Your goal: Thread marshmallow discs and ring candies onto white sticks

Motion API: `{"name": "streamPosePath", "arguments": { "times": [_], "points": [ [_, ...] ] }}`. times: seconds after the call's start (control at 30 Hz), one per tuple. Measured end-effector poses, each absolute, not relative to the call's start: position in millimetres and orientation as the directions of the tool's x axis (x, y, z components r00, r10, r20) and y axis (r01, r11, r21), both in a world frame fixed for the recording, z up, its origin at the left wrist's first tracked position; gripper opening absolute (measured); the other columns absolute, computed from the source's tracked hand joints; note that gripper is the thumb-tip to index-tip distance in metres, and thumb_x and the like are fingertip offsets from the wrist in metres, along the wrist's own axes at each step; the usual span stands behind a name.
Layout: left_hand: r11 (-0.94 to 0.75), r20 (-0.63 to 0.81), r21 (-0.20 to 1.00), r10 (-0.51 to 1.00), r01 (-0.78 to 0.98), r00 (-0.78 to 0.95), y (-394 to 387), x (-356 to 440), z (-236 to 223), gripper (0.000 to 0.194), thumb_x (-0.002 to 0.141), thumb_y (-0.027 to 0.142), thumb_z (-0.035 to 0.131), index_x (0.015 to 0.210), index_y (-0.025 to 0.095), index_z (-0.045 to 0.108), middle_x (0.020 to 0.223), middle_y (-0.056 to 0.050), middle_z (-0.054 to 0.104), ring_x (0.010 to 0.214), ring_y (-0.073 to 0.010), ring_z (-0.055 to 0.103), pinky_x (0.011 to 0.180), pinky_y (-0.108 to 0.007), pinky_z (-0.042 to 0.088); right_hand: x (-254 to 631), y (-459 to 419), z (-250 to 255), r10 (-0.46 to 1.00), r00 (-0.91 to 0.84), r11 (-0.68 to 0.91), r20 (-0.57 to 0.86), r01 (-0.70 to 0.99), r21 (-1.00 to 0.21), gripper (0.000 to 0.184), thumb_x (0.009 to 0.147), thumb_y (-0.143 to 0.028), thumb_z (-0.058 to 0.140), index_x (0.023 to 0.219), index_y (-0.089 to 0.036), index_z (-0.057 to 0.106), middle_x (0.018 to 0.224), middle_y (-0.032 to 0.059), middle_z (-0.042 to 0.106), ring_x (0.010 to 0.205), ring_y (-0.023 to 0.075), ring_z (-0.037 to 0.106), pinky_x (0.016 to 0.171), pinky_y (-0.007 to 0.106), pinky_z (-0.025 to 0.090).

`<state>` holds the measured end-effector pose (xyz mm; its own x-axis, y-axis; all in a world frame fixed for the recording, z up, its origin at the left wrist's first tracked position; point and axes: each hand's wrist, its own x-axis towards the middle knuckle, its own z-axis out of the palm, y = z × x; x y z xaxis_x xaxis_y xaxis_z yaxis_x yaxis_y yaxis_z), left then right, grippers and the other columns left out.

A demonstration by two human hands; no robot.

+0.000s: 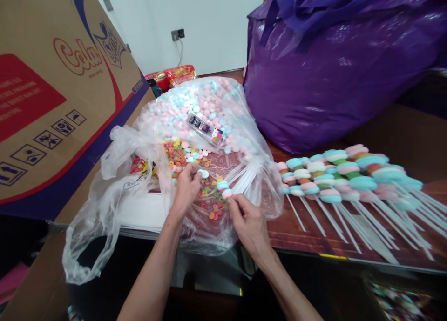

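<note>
Pinched in my left hand (187, 187) is a pale blue and white marshmallow (203, 173). My right hand (248, 222) is closed on a candy skewer (223, 186), just to the right of it. Pink, blue and white marshmallows and a yellow piece are threaded on that skewer; its stick is mostly hidden. Beneath both hands, colourful ring candies (213, 205) lie on clear plastic. A large clear bag of pink, blue and white marshmallows (209, 97) spreads behind them. Bare white sticks (246, 177) lie in a bunch beyond my right hand.
Several finished-looking marshmallow skewers (331, 174) are piled on the wooden table (293, 239) at right. A purple bag (335, 74) stands behind them. On the left are a large cardboard box (70, 93) and a crumpled plastic bag (94, 237). A small clear packet (205, 129) rests on the marshmallows.
</note>
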<state>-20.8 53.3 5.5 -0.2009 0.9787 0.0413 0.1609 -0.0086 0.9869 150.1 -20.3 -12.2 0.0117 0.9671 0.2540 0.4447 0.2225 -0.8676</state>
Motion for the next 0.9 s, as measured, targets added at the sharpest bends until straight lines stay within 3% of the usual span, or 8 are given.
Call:
{"name": "streamPosePath", "arguments": {
  "times": [0.23, 0.4, 0.53, 0.6, 0.67, 0.77, 0.83, 0.9],
  "points": [
    [-0.068, 0.14, 0.83, 0.986, 0.554, -0.089, 62, -15, 1, 0.019, 0.078, 0.006, 0.054, 0.082, 0.02, 0.066, 0.07, -0.001, 0.057, 0.074, -0.0198, 0.057, 0.081, -0.034, 0.047, 150, -20, -12, 0.97, 0.006, 0.213, 0.241, 0.446, -0.869, 0.029, 0.097, -0.034, 0.048, 0.076, -0.019, 0.061, 0.057, -0.005, 0.046, 0.051, 0.0109, 0.044, 0.052, 0.022, 0.033],
    [-0.035, 0.171, 0.634, 0.981, 0.773, -0.096, 52, -10, 7, 0.027, 0.084, 0.01, 0.051, 0.103, 0.018, 0.067, 0.1, -0.012, 0.058, 0.095, -0.0263, 0.057, 0.09, -0.042, 0.047, 149, -20, -12, 0.97, 0.001, 0.217, 0.242, 0.443, -0.87, 0.029, 0.098, -0.034, 0.048, 0.076, -0.02, 0.061, 0.057, -0.0052, 0.045, 0.051, 0.0108, 0.042, 0.052, 0.022, 0.032],
    [-0.105, 0.175, 0.598, 0.985, 0.795, -0.001, 41, -9, 8, 0.027, 0.086, 0.01, 0.047, 0.107, 0.017, 0.064, 0.107, -0.014, 0.059, 0.101, -0.0269, 0.057, 0.091, -0.042, 0.047, 150, -20, -14, 0.968, 0.005, 0.221, 0.251, 0.451, -0.865, 0.028, 0.097, -0.033, 0.048, 0.077, -0.019, 0.061, 0.058, -0.0049, 0.047, 0.051, 0.0106, 0.042, 0.052, 0.022, 0.032],
    [-0.139, 0.204, 0.644, 0.979, 0.753, 0.006, 40, -11, 5, 0.027, 0.085, 0.008, 0.049, 0.105, 0.018, 0.064, 0.103, -0.011, 0.062, 0.101, -0.0256, 0.058, 0.092, -0.041, 0.046, 150, -19, -15, 0.967, 0.006, 0.223, 0.253, 0.452, -0.864, 0.029, 0.097, -0.034, 0.049, 0.076, -0.019, 0.061, 0.058, -0.0049, 0.046, 0.051, 0.0104, 0.042, 0.052, 0.022, 0.032],
    [-0.124, 0.199, 0.775, 0.979, 0.62, -0.052, 40, -13, 1, 0.024, 0.083, 0.01, 0.052, 0.102, 0.018, 0.064, 0.1, -0.008, 0.064, 0.095, -0.0223, 0.061, 0.089, -0.037, 0.047, 150, -19, -15, 0.968, -0.005, 0.226, 0.249, 0.437, -0.87, 0.028, 0.097, -0.034, 0.049, 0.078, -0.018, 0.062, 0.058, -0.0048, 0.047, 0.051, 0.0105, 0.043, 0.052, 0.022, 0.033],
    [-0.004, 0.04, 0.977, 0.986, 0.215, -0.163, 42, -16, -4, 0.018, 0.083, 0.022, 0.059, 0.099, 0.017, 0.065, 0.093, -0.006, 0.067, 0.079, -0.0172, 0.064, 0.077, -0.031, 0.05, 150, -19, -14, 0.971, -0.033, 0.231, 0.237, 0.387, -0.893, 0.028, 0.097, -0.035, 0.049, 0.083, -0.018, 0.066, 0.06, -0.0033, 0.053, 0.052, 0.0112, 0.048, 0.053, 0.022, 0.036],
    [0.059, -0.063, 0.998, 0.98, -0.03, -0.188, 41, -17, -5, 0.021, 0.08, 0.029, 0.064, 0.096, 0.016, 0.067, 0.089, -0.004, 0.069, 0.075, -0.0154, 0.064, 0.074, -0.029, 0.051, 149, -20, -13, 0.971, -0.058, 0.239, 0.234, 0.354, -0.904, 0.027, 0.097, -0.035, 0.05, 0.087, -0.017, 0.068, 0.064, -0.0013, 0.059, 0.054, 0.012, 0.053, 0.054, 0.022, 0.039],
    [0.066, -0.099, 0.985, 0.971, -0.159, -0.216, 40, -16, -6, 0.024, 0.076, 0.03, 0.069, 0.094, 0.015, 0.069, 0.088, -0.003, 0.07, 0.077, -0.0145, 0.065, 0.078, -0.028, 0.052, 149, -21, -13, 0.968, -0.093, 0.252, 0.234, 0.333, -0.909, 0.026, 0.097, -0.034, 0.051, 0.09, -0.017, 0.069, 0.069, 0.0004, 0.065, 0.059, 0.0129, 0.058, 0.057, 0.022, 0.041]
  ]
}}
